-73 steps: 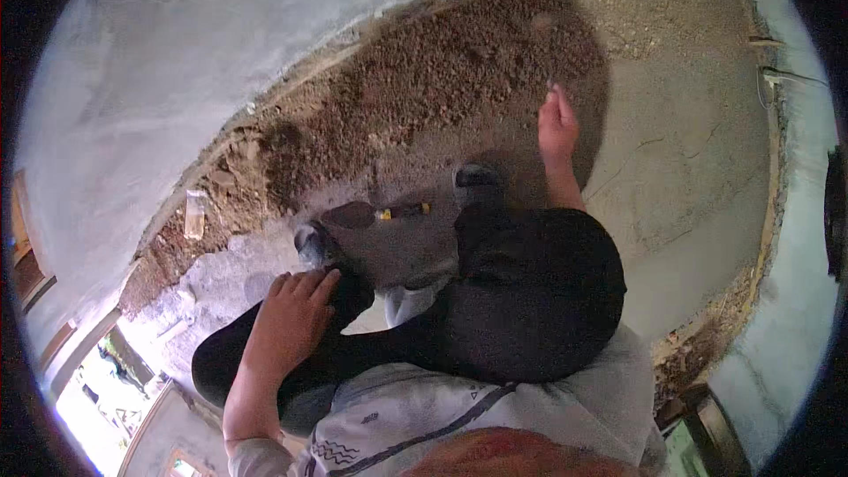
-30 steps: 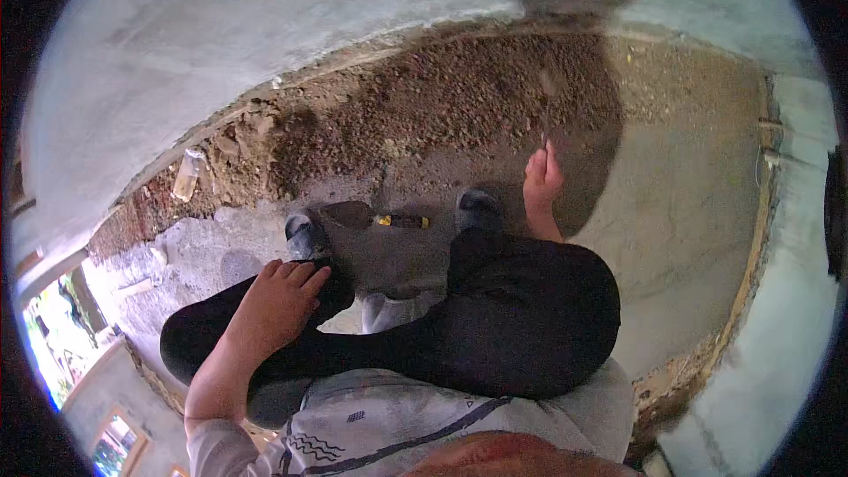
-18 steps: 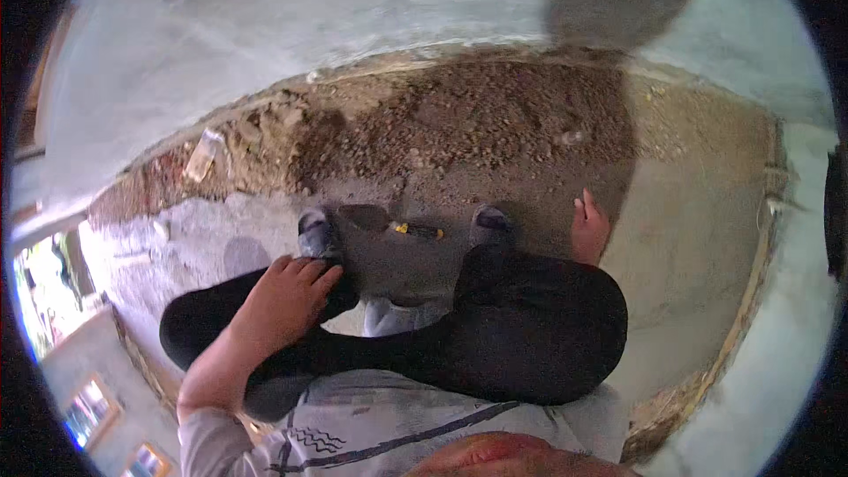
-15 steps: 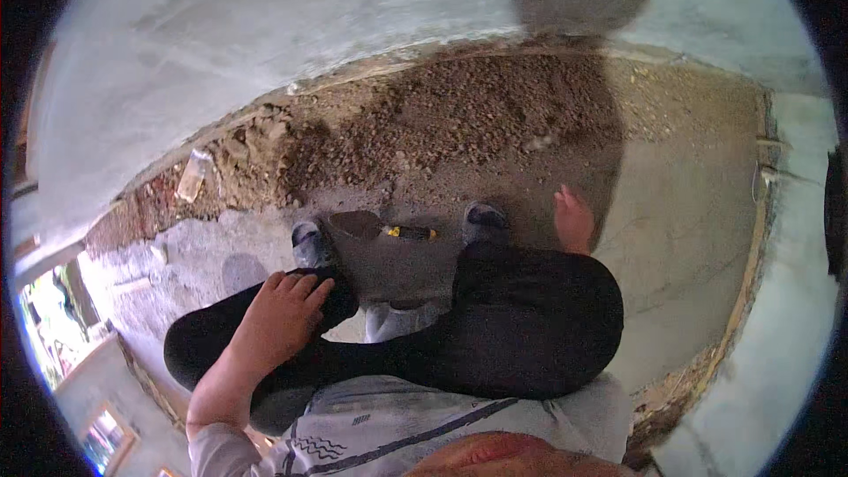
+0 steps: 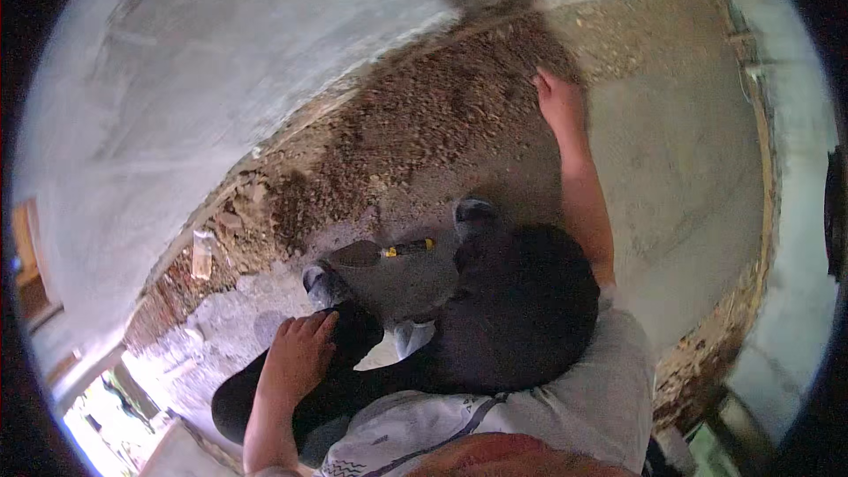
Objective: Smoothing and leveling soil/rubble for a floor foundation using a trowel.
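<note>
I squat on a floor of fresh grey mortar (image 5: 680, 194) beside a band of loose brown gravelly soil (image 5: 415, 132). My right hand (image 5: 558, 99) reaches forward, palm down, on the edge where soil meets smoothed mortar; whether it holds anything I cannot tell. My left hand (image 5: 300, 355) rests on my left knee in dark trousers (image 5: 495, 327), fingers spread, holding nothing. A trowel (image 5: 375, 253) with a yellow-and-black handle lies on the ground between my two shoes, untouched.
A grey plastered wall (image 5: 203, 97) curves along the far side of the soil. A small pale block (image 5: 202, 254) lies in the rubble at left. A doorway with bright daylight (image 5: 106, 389) opens at lower left. A raised rough edge (image 5: 760, 168) borders the floor on the right.
My right hand has stretched forward from beside my right knee out to the soil edge. My left hand stays on the knee, and the trowel has not moved.
</note>
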A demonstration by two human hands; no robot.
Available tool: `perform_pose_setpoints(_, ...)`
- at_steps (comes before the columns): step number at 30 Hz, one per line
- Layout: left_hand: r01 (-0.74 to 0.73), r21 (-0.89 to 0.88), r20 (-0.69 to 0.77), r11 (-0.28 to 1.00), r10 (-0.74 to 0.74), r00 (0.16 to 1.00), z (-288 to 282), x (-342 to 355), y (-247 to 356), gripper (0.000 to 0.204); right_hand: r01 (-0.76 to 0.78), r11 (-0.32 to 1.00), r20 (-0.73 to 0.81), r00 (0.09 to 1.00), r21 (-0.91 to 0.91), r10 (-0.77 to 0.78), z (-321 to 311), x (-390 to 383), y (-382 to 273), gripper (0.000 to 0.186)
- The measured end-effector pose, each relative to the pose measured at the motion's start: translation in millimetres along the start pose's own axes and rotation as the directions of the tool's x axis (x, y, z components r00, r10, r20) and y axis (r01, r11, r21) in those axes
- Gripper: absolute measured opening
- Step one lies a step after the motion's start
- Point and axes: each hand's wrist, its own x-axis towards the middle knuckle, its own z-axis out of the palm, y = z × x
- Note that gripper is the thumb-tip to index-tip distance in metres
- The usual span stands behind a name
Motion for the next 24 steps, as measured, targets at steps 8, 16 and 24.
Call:
perform_pose_setpoints(8, -0.084, 0.005, 0.05, 0.996, 0.083, 0.995, -10, 15, 13, 0.053, -0.235, 0.945, 0.264, 0.919, -0.226, 0.292, 95, 9, 18, 0.037)
perform_pose_setpoints(16, -0.072, 0.059, 0.046, 0.996, 0.069, 0.997, -21, 16, 21, 0.051, -0.065, 0.998, 0.313, 0.948, -0.008, 0.065, 53, -105, -26, 0.037)
perform_pose_setpoints(24, -0.094, 0.036, 0.029, 0.995, 0.093, 0.995, -20, 18, 29, 0.052, 0.293, 0.942, 0.372, 0.902, -0.163, -0.216, 67, -81, -51, 0.038)
